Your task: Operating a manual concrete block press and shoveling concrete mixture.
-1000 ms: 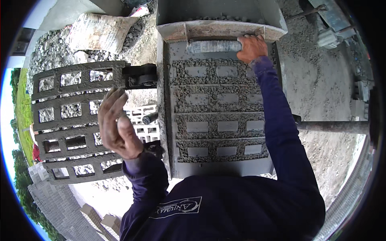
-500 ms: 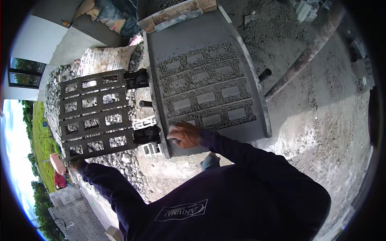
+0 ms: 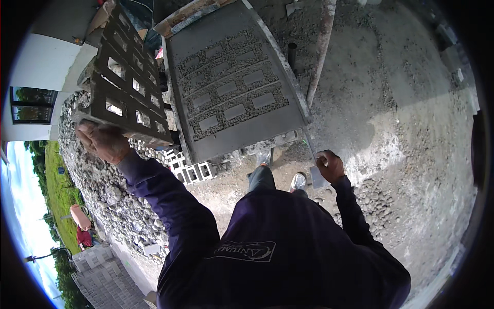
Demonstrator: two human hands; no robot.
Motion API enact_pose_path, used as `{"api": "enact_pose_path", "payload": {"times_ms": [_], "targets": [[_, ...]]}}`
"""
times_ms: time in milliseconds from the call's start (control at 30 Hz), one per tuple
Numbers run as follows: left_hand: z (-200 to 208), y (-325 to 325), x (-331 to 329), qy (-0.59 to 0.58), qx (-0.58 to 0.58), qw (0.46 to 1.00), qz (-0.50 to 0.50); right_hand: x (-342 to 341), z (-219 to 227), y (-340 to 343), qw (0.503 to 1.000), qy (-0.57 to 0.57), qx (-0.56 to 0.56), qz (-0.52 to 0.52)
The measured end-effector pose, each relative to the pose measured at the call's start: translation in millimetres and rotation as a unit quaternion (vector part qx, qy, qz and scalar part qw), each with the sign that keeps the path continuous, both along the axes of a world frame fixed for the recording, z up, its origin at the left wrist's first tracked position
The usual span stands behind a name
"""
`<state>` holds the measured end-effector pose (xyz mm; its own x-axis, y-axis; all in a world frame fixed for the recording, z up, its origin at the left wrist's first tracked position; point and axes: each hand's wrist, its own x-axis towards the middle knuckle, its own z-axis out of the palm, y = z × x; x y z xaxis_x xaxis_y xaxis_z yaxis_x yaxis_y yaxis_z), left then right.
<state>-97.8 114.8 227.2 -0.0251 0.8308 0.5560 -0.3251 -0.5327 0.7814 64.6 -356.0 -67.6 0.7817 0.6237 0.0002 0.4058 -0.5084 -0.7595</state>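
Note:
My left hand (image 3: 104, 142) is closed around the near outer edge of a dark, cement-coated block mold frame (image 3: 117, 90) with rows of rectangular openings. The frame stands tilted up beside the left side of a long grey table (image 3: 226, 147). Pressed into that table is a gritty wet concrete pattern (image 3: 218, 86) with rectangular recesses. Off the table's near right corner, my right hand (image 3: 330, 166) has its fingers curled closed. A flat grey plate (image 3: 318, 177) shows just below them; whether they hold it cannot be made out.
A rusty pole (image 3: 321, 51) slants along the table's right side. White hollow blocks (image 3: 193, 172) sit by the table's near left corner. Gravel (image 3: 118, 201) is heaped to the left, and block stacks (image 3: 108, 273) stand beyond it. My shoe (image 3: 298, 181) is on the dusty ground.
The mold frame has swung up from lying flat to a steep tilt, with my left hand on its edge. My right hand has moved from the table's near left corner to beyond its right corner.

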Motion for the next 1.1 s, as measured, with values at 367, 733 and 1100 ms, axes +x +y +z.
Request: {"api": "enact_pose_path", "payload": {"times_ms": [367, 733, 1100], "targets": [[-232, -135, 183, 0.464, 0.19, 0.861, -0.09, -36, 27, 30, 0.994, 0.053, 0.042, -0.09], [-209, -46, 266, 0.73, 0.106, 0.596, -0.318, 131, 91, 248, 0.988, -0.079, 0.114, -0.067], [-232, -49, 275, 0.661, 0.092, 0.67, -0.326, 354, -23, 549, 0.941, -0.328, -0.063, 0.056]]}}
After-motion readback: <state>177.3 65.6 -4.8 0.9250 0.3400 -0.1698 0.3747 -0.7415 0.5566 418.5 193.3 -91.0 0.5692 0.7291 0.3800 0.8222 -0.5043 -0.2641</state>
